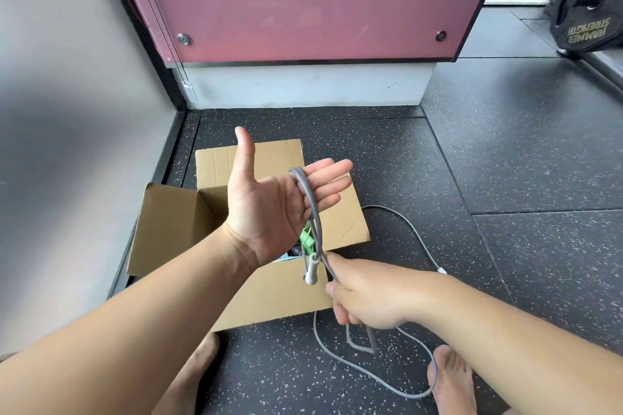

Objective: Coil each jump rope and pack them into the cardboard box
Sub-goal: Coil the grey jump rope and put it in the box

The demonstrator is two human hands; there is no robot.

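Observation:
My left hand is held flat, palm up and thumb raised, above the open cardboard box. Loops of a grey jump rope hang over its fingers, and one light grey handle dangles below them. My right hand is closed around the rope just under the loops, near the box's front right corner. The rope's loose length trails over the floor in front of the box and round its right side. A green rope and dark items lie inside the box, mostly hidden by my left hand.
The box stands on dark speckled rubber flooring, in a corner formed by a grey wall on the left and a pink panel behind. A black weight plate leans at the far right. My bare feet rest on the floor near the rope.

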